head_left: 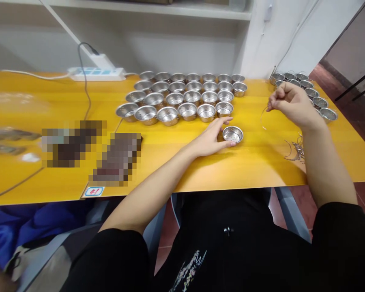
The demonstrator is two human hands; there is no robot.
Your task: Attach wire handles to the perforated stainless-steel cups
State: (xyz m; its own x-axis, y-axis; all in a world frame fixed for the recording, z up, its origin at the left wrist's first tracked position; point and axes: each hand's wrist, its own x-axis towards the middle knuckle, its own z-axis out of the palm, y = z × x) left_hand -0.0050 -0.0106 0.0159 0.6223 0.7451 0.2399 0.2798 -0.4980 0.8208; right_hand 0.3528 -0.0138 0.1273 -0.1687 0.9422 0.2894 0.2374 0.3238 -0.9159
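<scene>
My left hand (212, 138) rests on the yellow table (176, 162), fingers stretched toward a single small perforated metal cup (232, 134) and touching its left side. My right hand (290, 103) is raised at the right, fingers pinched on a thin curved wire handle (263, 118) that hangs below them. A little pile of similar wire handles (295, 150) lies by my right forearm.
Several metal cups stand in rows (182, 97) at the back middle, and more cups (307, 91) line the far right edge. A white power strip (97, 73) with a cable lies at the back left. Blurred-out items (91, 152) sit left of centre.
</scene>
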